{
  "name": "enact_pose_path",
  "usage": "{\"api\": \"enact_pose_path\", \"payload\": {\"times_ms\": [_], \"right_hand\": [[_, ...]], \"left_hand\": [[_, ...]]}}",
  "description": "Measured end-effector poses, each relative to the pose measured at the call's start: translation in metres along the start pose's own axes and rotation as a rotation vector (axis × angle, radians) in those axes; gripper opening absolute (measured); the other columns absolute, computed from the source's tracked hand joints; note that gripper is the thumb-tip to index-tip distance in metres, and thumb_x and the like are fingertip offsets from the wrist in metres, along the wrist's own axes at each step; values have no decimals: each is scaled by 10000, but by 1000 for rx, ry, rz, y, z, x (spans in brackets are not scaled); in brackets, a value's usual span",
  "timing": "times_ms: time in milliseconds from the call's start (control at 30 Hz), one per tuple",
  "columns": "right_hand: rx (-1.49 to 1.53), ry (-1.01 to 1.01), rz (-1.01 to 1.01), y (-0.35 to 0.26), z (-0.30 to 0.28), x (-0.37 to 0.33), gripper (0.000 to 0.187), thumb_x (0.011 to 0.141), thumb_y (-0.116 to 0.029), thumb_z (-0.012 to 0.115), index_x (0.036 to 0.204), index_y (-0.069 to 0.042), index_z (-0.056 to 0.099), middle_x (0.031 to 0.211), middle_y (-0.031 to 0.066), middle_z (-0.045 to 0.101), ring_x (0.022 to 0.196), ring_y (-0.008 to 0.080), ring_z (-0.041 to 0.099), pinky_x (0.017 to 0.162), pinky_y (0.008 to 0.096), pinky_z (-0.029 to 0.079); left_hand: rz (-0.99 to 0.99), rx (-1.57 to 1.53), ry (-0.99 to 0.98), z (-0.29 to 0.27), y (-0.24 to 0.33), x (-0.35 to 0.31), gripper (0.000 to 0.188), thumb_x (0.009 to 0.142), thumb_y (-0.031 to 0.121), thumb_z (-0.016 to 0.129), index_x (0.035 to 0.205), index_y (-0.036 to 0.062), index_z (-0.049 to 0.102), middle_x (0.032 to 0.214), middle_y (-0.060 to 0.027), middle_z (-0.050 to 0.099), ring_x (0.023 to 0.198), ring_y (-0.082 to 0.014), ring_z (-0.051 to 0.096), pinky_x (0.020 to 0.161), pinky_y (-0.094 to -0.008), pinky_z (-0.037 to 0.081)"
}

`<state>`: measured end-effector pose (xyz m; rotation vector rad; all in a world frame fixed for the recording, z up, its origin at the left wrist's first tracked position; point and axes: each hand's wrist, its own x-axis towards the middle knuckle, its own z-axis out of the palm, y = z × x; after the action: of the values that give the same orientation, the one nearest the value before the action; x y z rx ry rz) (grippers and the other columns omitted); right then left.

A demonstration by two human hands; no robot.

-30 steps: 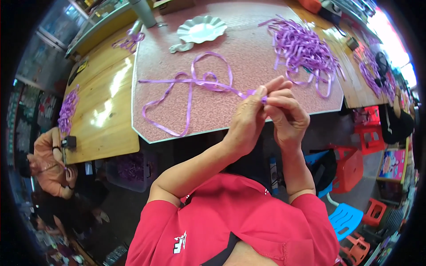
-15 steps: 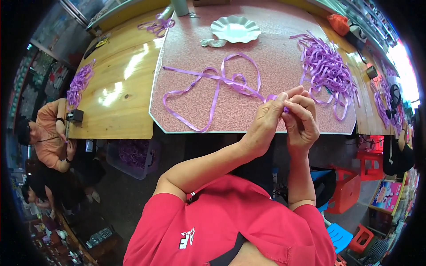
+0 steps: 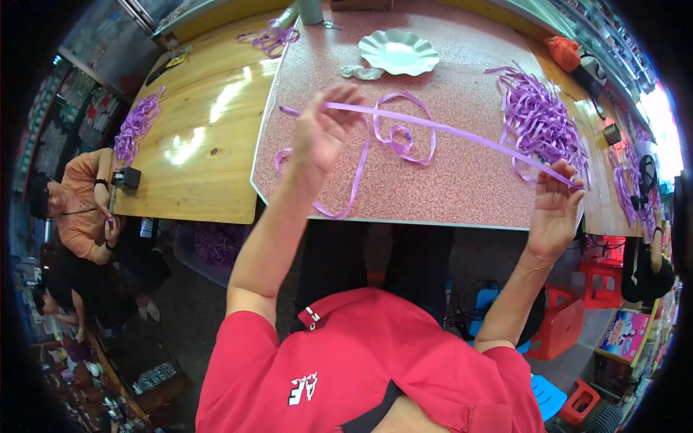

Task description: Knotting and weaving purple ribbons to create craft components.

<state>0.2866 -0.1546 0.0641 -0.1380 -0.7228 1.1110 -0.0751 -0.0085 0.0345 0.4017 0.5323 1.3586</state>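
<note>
A: Head view, and here's the stretched purple satin ribbon (image 3: 447,128), slanting between two hands! Which way does it lie?

B: Its long axis runs left to right and down toward the wearer: far end at the left hand (image 3: 323,130), near end at the right hand (image 3: 554,206).

A: And the fingers?

B: Right thumb and fingers look pinched on the ribbon's end. The left ones are blurred; the strip meets them near the thumb, but I can't tell whether they grip.

A: Beneath that span?

B: Loose ribbon loops (image 3: 404,148) on the speckled pink tabletop (image 3: 433,195), nearer the left hand. The tangled ribbon heap (image 3: 541,119) sits just beyond the right.

A: And that scalloped white dish (image 3: 399,52)?

B: Past the ribbon on the far side, apart from both hands!
</note>
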Motion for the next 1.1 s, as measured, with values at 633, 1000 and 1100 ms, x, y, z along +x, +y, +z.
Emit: {"api": "enact_pose_path", "payload": {"times_ms": [633,1000,1100], "right_hand": [[-975,-54,221,65,36,26,232,969,-110,566,1173,-9,611,832,20,626,562,17,440,487,158,333],[-1291,-595,320,104,59,62,173,898,-69,668,1058,-5,687,908,15,627,788,72,553,687,205,446],[-1200,-564,266,116,46,66,170,881,-76,690,1038,-11,696,897,7,622,791,60,548,695,200,438]], "left_hand": [[135,1016,-572,52,-31,-50,409,1043,310,415,1111,-23,642,818,-73,666,719,-172,597,667,-329,473],[375,1447,-738,55,-45,-28,275,1000,208,471,971,-31,603,786,-189,631,731,-353,632,649,-431,475],[449,1559,-721,57,-44,-21,244,969,187,508,978,-37,604,812,-213,628,753,-389,624,646,-455,469]]}}
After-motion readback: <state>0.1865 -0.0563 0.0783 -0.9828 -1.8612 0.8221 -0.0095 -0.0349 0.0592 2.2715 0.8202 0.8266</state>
